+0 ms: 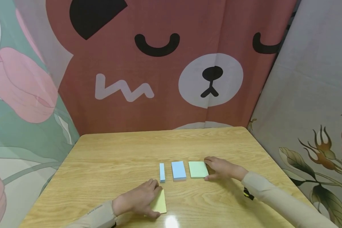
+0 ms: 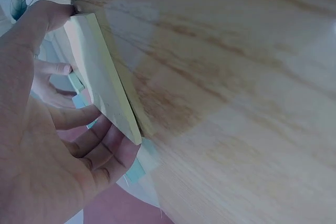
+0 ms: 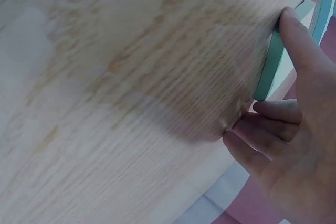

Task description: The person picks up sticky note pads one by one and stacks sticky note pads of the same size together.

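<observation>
My left hand [image 1: 138, 198] grips a yellow sticky note pad [image 1: 161, 202] at the table's near side, thumb on the near edge and fingers at the far one. In the left wrist view the yellow pad [image 2: 100, 66] stands between thumb and fingertips, close over the wood. At the right end of the row, a green sticky note pad [image 1: 198, 170] lies flat. Thumb and index finger of my right hand [image 1: 223, 167] pinch its right end; the right wrist view shows them at opposite ends of the green pad's edge [image 3: 269, 69], other fingers reaching past it.
Left of the green pad lies a blue sticky note pad [image 1: 178, 170], then a narrow light blue pad [image 1: 162, 172], all on the wooden table [image 1: 117, 158]. A bear-print curtain [image 1: 159, 110] hangs behind the far edge, with printed cloths at both sides.
</observation>
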Tool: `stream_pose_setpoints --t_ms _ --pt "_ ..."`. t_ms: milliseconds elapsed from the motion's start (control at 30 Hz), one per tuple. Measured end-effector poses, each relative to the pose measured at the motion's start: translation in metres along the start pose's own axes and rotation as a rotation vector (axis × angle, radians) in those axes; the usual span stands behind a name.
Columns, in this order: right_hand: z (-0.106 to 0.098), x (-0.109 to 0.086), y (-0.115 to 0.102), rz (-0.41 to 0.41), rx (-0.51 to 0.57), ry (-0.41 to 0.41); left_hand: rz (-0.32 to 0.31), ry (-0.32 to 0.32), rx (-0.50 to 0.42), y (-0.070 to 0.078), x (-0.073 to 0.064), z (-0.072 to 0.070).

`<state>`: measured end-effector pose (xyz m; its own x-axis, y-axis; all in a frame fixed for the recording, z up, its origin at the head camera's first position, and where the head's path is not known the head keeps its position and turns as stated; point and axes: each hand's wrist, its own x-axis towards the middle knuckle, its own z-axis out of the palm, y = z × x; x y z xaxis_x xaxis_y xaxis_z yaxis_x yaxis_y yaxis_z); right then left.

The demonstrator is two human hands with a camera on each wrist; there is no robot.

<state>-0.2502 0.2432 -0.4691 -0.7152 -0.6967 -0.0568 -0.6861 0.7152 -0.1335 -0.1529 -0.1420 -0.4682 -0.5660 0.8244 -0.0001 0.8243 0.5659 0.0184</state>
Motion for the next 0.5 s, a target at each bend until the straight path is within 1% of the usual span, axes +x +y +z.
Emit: stream_pose_setpoints --t_ms 267,500 --pt "-0.0007 0.0019 0.0002 0.033 0.002 -0.036 0.017 -0.002 0.004 -0.0002 0.0006 -0.0020" --pt "-0.0015 0.0022 -0.0011 0.033 0.004 -0.031 0.023 0.006 0.012 -0.0005 0.0005 -0.0016"
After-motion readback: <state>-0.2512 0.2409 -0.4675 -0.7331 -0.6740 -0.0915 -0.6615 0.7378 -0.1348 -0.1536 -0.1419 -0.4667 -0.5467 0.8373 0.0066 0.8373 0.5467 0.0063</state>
